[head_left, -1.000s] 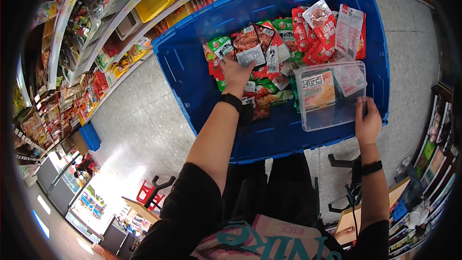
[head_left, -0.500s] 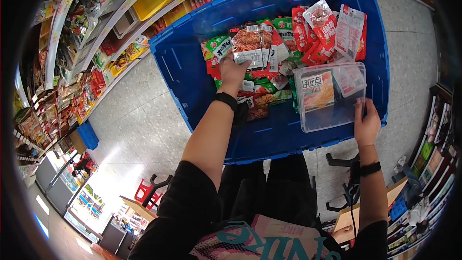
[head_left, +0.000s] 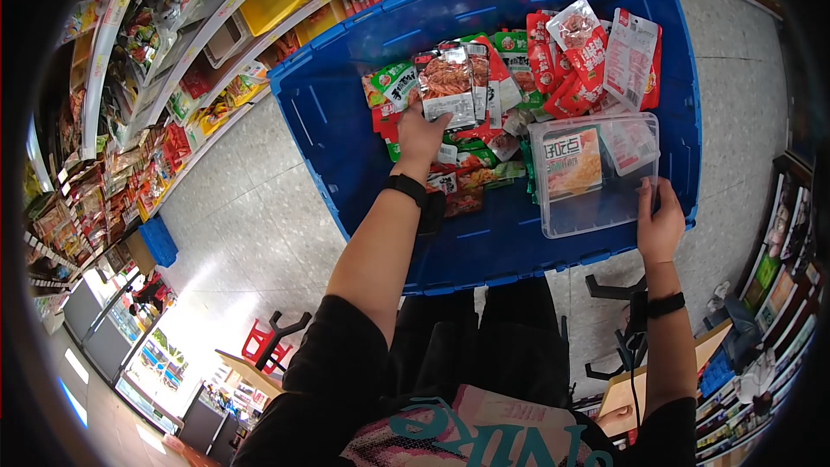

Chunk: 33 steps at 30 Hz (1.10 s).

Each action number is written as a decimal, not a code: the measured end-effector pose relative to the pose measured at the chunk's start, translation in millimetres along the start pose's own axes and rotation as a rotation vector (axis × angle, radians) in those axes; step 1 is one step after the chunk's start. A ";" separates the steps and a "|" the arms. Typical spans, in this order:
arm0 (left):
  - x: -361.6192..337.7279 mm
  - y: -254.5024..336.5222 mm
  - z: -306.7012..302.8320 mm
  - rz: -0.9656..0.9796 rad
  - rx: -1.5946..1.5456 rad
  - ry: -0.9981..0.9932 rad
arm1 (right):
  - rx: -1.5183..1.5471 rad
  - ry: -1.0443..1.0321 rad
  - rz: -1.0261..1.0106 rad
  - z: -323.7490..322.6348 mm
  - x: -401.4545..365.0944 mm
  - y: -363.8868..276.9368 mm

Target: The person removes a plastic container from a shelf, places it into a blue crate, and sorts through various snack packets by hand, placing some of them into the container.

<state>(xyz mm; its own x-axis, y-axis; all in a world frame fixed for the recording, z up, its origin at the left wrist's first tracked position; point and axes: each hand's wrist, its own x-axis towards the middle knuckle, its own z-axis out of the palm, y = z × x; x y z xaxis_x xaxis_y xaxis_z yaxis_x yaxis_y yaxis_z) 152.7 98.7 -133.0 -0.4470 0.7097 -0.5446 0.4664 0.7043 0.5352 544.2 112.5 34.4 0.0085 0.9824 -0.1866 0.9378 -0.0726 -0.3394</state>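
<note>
My left hand (head_left: 421, 137) is closed on the lower left edge of a dark snack packet (head_left: 446, 78) with a food picture and a pale lower panel. A similar packet shows just behind its right edge. Both lie over a pile of green and red snack packets (head_left: 391, 86). My right hand (head_left: 660, 220) grips the right side of a clear plastic box (head_left: 566, 214), thumb on the near wall. Inside that box, or seen through it, is a card with an orange food picture (head_left: 575, 171). A blue crate (head_left: 484, 255) surrounds all of these.
Red pouches (head_left: 566, 60) and a silver-backed pouch (head_left: 631, 56) stand at the crate's far right. Shelves of packaged snacks (head_left: 156, 43) curve along the left and back, with yellow bins (head_left: 272, 4). A red stool (head_left: 259, 344) is at lower left.
The dark packet in my left hand has shifted slightly, and the barcode label seen at its top is out of sight. My right hand and the clear box have hardly moved.
</note>
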 end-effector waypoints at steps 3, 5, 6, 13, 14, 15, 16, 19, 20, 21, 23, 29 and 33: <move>-1.6 2.0 -1.1 0.002 -0.025 -0.020 | 0.006 -0.002 -0.001 -0.2 0.1 0.3; -0.3 -0.3 0.9 -0.010 -0.022 -0.013 | 0.010 -0.006 0.000 -1.0 0.1 -0.3; 0.2 -1.8 1.7 -0.009 -0.022 -0.013 | 0.005 -0.008 0.000 -1.4 0.1 -0.5; 0.8 -2.5 3.6 0.000 0.025 0.011 | 0.008 -0.007 0.007 -1.1 0.1 -1.0; 0.0 -1.3 3.6 0.002 0.064 0.037 | 0.007 -0.007 0.008 -1.0 0.3 -0.5; -0.8 -0.4 2.9 0.003 0.065 0.036 | 0.002 -0.009 0.003 -0.9 0.5 0.0; -2.3 1.9 0.9 0.004 0.010 -0.014 | -0.004 -0.012 -0.001 -1.0 0.4 0.4; -9.1 9.3 -6.5 0.036 -0.212 -0.134 | -0.009 -0.006 -0.001 -2.3 0.5 -2.3; -12.0 12.1 -9.7 0.066 -0.380 -0.204 | -0.008 -0.004 0.000 -2.5 0.7 -2.2; -14.8 14.5 -14.0 0.070 -0.379 -0.204 | -0.010 -0.007 0.001 -2.4 0.7 -1.9; -25.7 28.0 -28.0 0.100 -0.363 -0.285 | -0.011 -0.007 0.003 -2.6 0.3 -1.7; -78.8 77.5 -71.9 0.143 -0.800 -0.435 | 0.010 0.006 -0.002 -1.2 0.4 0.9; -104.3 94.4 -91.3 0.160 -0.830 -0.515 | 0.013 0.012 -0.009 -0.6 0.0 0.5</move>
<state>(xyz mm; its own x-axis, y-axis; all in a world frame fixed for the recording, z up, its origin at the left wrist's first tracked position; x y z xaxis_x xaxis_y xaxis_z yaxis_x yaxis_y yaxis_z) 173.6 92.5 33.3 0.0535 0.8428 -0.5356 -0.2784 0.5277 0.8025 544.9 112.6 34.8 0.0041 0.9850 -0.1725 0.9334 -0.0656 -0.3528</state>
